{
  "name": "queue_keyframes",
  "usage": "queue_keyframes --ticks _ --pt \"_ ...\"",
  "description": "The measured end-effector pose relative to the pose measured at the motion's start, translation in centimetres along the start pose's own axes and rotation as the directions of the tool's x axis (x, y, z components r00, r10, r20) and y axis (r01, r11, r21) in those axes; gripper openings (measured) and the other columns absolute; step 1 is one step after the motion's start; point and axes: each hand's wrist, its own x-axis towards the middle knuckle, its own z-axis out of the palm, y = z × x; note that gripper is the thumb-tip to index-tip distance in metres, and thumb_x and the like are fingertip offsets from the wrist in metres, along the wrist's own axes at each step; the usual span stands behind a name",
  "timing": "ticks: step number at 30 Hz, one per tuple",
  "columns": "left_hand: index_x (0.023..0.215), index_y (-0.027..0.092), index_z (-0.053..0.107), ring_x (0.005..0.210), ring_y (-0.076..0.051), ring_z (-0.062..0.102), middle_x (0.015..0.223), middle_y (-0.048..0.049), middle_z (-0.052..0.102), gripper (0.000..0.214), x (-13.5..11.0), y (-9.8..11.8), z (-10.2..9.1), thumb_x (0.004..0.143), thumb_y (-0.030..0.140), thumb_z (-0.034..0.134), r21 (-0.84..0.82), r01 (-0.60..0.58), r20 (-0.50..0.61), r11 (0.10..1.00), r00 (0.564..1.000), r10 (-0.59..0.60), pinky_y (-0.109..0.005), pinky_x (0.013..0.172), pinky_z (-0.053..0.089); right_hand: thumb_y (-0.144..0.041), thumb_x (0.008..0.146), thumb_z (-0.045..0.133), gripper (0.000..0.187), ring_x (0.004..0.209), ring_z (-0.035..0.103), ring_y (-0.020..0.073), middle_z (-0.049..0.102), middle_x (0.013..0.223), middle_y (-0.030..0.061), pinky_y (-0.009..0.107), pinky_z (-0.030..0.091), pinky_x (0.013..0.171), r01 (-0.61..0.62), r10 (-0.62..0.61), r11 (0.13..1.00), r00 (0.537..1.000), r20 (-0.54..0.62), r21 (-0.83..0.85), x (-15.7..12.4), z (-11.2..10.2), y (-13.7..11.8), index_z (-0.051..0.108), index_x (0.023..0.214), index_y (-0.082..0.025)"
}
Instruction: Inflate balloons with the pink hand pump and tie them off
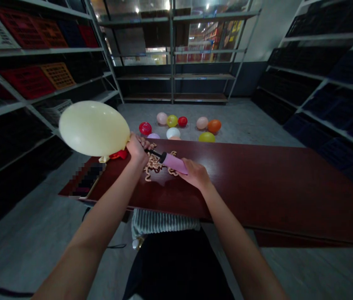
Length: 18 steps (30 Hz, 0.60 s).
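Observation:
A large pale yellow balloon [94, 127], blown up, sticks out to the left of my left hand [137, 146]. Those fingers are closed around its neck, at the black end of a hand pump [173, 163]. My right hand [196, 173] wraps the far end of the pump's pink barrel, and a black rod shows between the two hands. Whether the nozzle sits inside the balloon's neck is hidden by my left fingers. Curly tan strips [155, 164] lie in a loose heap on the table under the pump. Small limp red and cream pieces [119, 154] lie beneath the balloon.
The dark red table [257, 179] stretches to the right. A blurred-out flat device [88, 179] lies at its left end. Beyond it, several blown-up balloons [172, 121] rest on the floor. Shelves with crates [28, 77] stand left; more racks stand behind and right.

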Motion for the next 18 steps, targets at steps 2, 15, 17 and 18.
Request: queue_keyframes --ticks 2,15,17,18 --pt "0.06 0.02 0.027 0.031 -0.006 0.023 0.042 0.0082 0.025 0.042 0.6 1.7 -0.7 0.097 0.021 0.046 -0.012 0.003 -0.019 1.0 1.0 -0.003 -0.022 0.037 0.021 -0.047 0.094 0.065 0.043 0.086 0.071 0.0229 0.075 0.098 0.0098 0.032 0.05 0.072 0.027 -0.027 1.0 1.0 -0.007 -0.008 0.0 -0.2 -0.1 0.06 0.122 -0.015" --pt "0.065 0.021 0.024 0.034 -0.007 0.022 0.044 0.0072 0.022 0.05 1.2 8.0 3.5 0.106 0.04 0.043 0.037 -0.17 0.191 0.985 0.969 0.16 -0.022 0.037 0.021 -0.044 0.092 0.065 0.045 0.087 0.074 0.0241 0.075 0.106 0.0132 0.035 0.058 0.074 0.009 0.004 0.997 0.983 -0.184 0.072 -0.2 0.6 0.5 0.059 0.124 -0.013" --pt "0.065 0.021 0.025 0.033 -0.007 0.021 0.044 0.0077 0.022 0.05 1.0 6.7 5.3 0.107 0.042 0.042 0.042 -0.204 0.221 0.978 0.956 0.191 -0.022 0.037 0.019 -0.044 0.091 0.065 0.045 0.086 0.075 0.0247 0.076 0.106 0.0135 0.035 0.059 0.074 -0.046 0.062 0.996 0.976 -0.209 0.081 -0.3 0.7 0.9 0.058 0.125 -0.014" --pt "0.065 0.021 0.026 0.033 -0.006 0.021 0.044 0.0079 0.021 0.05 1.0 5.9 6.3 0.107 0.043 0.043 0.048 -0.211 0.235 0.976 0.952 0.194 -0.022 0.037 0.019 -0.044 0.091 0.065 0.045 0.087 0.075 0.0249 0.076 0.105 0.0132 0.036 0.059 0.074 -0.073 0.091 0.993 0.973 -0.213 0.09 -0.4 0.6 1.1 0.058 0.124 -0.014"
